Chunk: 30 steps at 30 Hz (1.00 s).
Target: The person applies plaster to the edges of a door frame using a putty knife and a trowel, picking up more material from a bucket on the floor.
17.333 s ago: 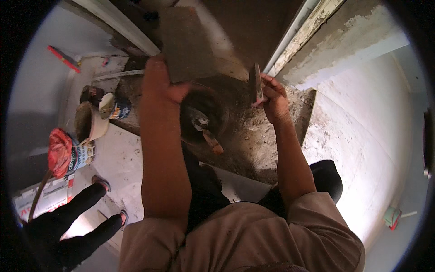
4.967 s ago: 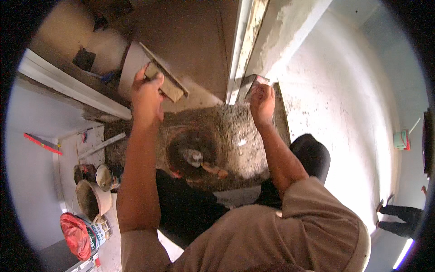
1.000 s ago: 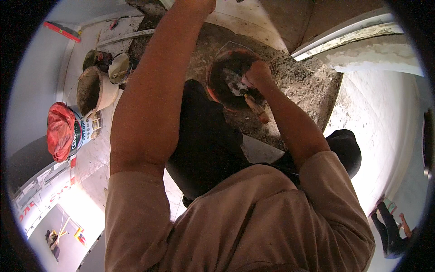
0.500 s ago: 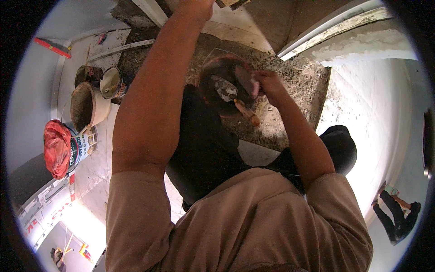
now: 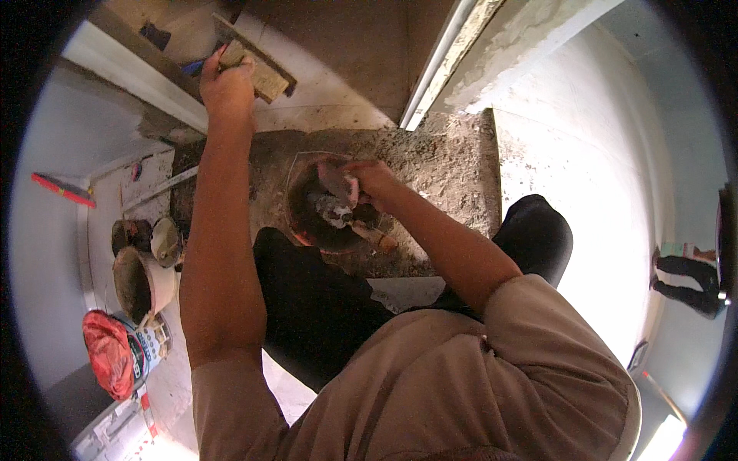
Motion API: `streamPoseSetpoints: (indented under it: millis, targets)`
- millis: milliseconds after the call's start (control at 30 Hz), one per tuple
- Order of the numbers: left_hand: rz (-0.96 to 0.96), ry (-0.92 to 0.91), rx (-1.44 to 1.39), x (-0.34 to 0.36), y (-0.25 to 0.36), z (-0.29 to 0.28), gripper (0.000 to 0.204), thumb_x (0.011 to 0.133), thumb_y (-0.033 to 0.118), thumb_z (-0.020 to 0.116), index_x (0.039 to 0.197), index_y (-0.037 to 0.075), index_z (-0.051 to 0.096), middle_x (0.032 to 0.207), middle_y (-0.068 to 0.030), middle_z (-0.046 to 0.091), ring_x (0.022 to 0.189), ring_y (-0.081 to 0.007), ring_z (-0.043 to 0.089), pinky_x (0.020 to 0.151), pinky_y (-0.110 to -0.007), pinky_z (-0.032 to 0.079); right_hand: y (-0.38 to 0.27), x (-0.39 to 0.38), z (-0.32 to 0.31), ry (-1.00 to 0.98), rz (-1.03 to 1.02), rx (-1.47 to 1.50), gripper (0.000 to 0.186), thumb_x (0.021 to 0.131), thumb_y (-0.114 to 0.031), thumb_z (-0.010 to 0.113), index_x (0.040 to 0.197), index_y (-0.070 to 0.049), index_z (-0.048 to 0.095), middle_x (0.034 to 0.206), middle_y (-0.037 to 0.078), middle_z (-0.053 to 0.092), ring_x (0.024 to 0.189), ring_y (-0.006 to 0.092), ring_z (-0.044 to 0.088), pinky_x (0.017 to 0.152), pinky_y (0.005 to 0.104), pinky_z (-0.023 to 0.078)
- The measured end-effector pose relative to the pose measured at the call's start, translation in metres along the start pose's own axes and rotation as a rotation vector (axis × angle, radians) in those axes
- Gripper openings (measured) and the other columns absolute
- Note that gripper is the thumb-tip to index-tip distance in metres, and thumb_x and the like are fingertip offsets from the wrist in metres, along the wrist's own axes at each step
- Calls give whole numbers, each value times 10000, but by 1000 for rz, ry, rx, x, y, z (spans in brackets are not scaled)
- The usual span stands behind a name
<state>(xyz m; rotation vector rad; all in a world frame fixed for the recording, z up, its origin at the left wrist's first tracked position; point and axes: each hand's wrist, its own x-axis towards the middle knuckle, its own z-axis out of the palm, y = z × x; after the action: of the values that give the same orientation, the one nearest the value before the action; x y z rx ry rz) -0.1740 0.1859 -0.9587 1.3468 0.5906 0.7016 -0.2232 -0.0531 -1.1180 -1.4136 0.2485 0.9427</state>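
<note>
My left hand (image 5: 228, 88) is stretched far forward, its fingers closed round the yellowish block-like handle (image 5: 269, 83) of what looks like a hand float, with a thin dark board along its far side. My right hand (image 5: 375, 184) is closed on a flat grey-pink piece (image 5: 338, 183) whose kind I cannot make out. It hangs over a round bucket (image 5: 295, 232) with a reddish rim, standing between my legs. A trowel (image 5: 375, 235) lies across that bucket, its blade smeared with pale mortar and its wooden handle over the near right rim.
Left stand a large dirty bucket (image 5: 157, 286), two smaller pails and a paint bucket (image 5: 157, 338) topped by a red plastic bag (image 5: 108, 353). A red spirit level (image 5: 63, 190) is near the left wall. Rough soil (image 5: 453, 165) borders a door frame (image 5: 434, 69). Another person (image 5: 688, 276) is far right.
The view has shifted, bringing my left hand and its float fully into sight. My right hand remains over the bucket, still gripping the flat piece, now tilted differently.
</note>
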Motion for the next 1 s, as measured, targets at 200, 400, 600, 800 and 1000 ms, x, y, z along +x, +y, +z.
streamPoseSetpoints:
  millis: [200,400,600,800,1000]
  targets:
    - [-39,-8,34,-11,1,17,429,892,-11,684,1305,68,601,1175,-108,669,1018,-237,656,872,-367,520,-58,-90,-90,-165,-409,483,400,914,-95,636,1300,-81,533,1063,83,660,910,257,704,852,424,598]
    - [-32,-94,-29,-13,-10,38,423,892,-12,669,1301,71,602,1131,-82,672,988,-218,647,884,-362,509,-87,-60,-157,397,-941,69,357,931,22,629,1258,-96,547,1101,83,646,1001,225,658,860,416,588]
    - [-1,-96,98,-23,-6,41,425,894,20,672,1307,94,601,1157,-89,664,1026,-224,634,915,-379,496,-113,-48,-159,913,-1237,-963,265,954,-57,618,1214,-96,655,1047,80,697,942,248,697,810,357,573]
    - [-14,-123,103,-13,-15,38,445,889,10,664,1314,127,605,1196,-91,659,1077,-240,625,953,-404,479,-129,-39,-171,978,-1307,-1101,324,903,-26,618,1210,-114,669,1054,97,692,961,318,685,820,404,565]
    - [42,-128,96,-14,-16,40,454,877,-1,671,1314,100,600,1205,-113,658,1072,-245,633,939,-396,492,-128,-30,-180,1099,-1273,-1259,336,908,-76,629,1231,-159,677,955,94,644,870,311,665,791,412,563]
